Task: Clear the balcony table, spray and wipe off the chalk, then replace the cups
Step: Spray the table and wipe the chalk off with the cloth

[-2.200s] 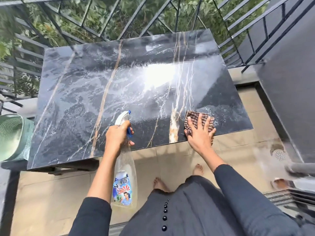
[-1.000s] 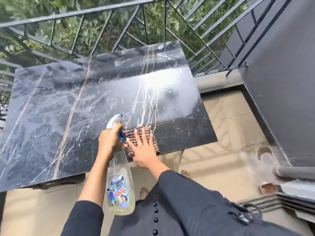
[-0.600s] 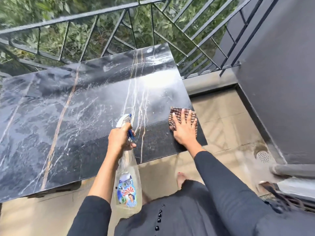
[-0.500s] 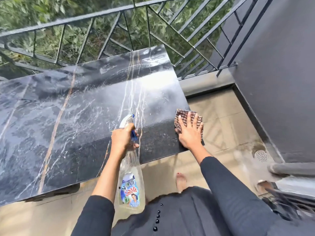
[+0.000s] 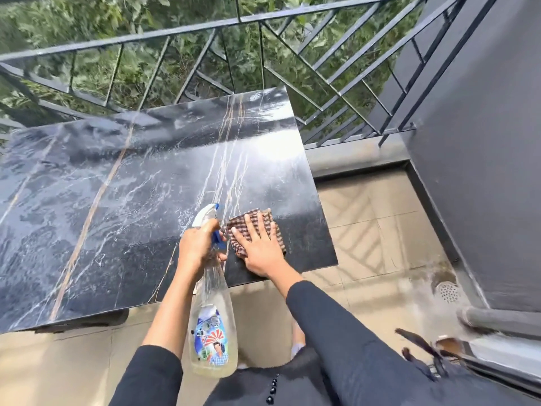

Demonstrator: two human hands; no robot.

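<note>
So the table (image 5: 87, 215) is this dark marble slab with pale and tan veins, and basically its whole top is wet and streaky, with a bright patch of glare toward its far right corner.

The person stands at the table's near edge, toward its right end. Their right hand (image 5: 259, 250) lies flat, fingers spread out straight, pressing down on a brown checked cloth (image 5: 265, 215). The cloth sits on the tabletop just in from the near edge, not far from the table's right corner, and it pokes out past the fingertips and along the side of the palm.

The left hand (image 5: 199, 244) is wrapped around the neck of a clear spray bottle (image 5: 212, 326), with a finger by the blue trigger. The white nozzle (image 5: 203, 216) points out over the tabletop, just left of the cloth, almost touching it. The bottle's body hangs down in front of the table's near edge, with a colourful label and some pale liquid in the bottom.

Behind the table's far side runs a dark metal railing (image 5: 205, 24) with green leaves (image 5: 87, 13) beyond it. To the right of the table there are beige floor tiles (image 5: 374, 224), a round drain (image 5: 448, 291) and a grey wall (image 5: 483, 142). Both arms are in dark sleeves.
</note>
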